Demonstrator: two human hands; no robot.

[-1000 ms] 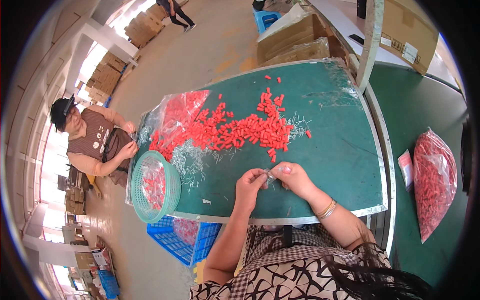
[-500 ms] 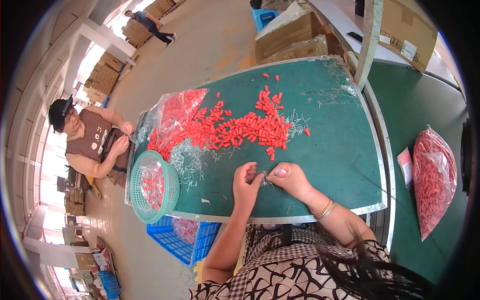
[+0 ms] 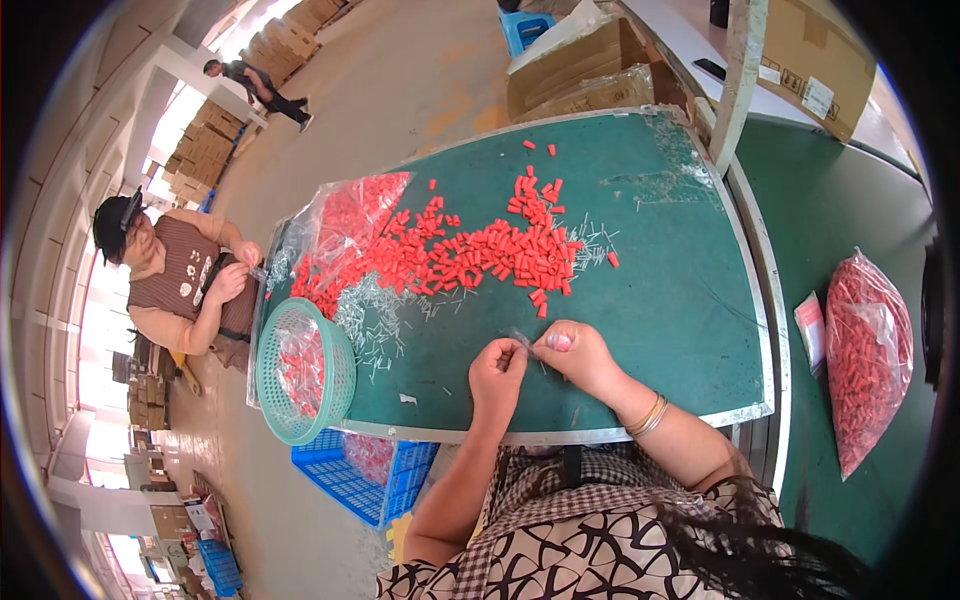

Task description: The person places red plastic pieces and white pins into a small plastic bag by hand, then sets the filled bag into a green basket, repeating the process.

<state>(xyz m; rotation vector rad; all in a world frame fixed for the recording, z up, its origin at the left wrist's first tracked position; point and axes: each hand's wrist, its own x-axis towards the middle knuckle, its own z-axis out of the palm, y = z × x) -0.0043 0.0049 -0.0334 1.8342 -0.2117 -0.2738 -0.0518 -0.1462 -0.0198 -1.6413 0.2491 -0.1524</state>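
At the far left, a co-worker in a brown patterned top [image 3: 178,265] stands at the table's end, hands raised. The mint-green round plastic basket [image 3: 345,378] sits tilted at the near-left corner, probably there to be within my left hand's reach. Right of it, slim clear or silvery pins [image 3: 362,318] lie scattered, pointing every way. Beyond them lies a large clear plastic bag [image 3: 338,222] of red pieces, and loose red tapered plastic pieces [image 3: 505,252] run rightward in a band, likely spread so that single ones are easy to pick.

My left hand [image 3: 497,380] pinches at the near edge, and my right hand [image 3: 584,362] meets it, fingertips closed; between them is a small crumpled clear plastic film [image 3: 519,337]. I take the two-sided pinch to be for control of something so limp. Something pinkish-red shows in my right hand's curl; I cannot tell what.

The film's visible end points far and slightly left, past my left fingertips. Its long axis is too hidden to tell.
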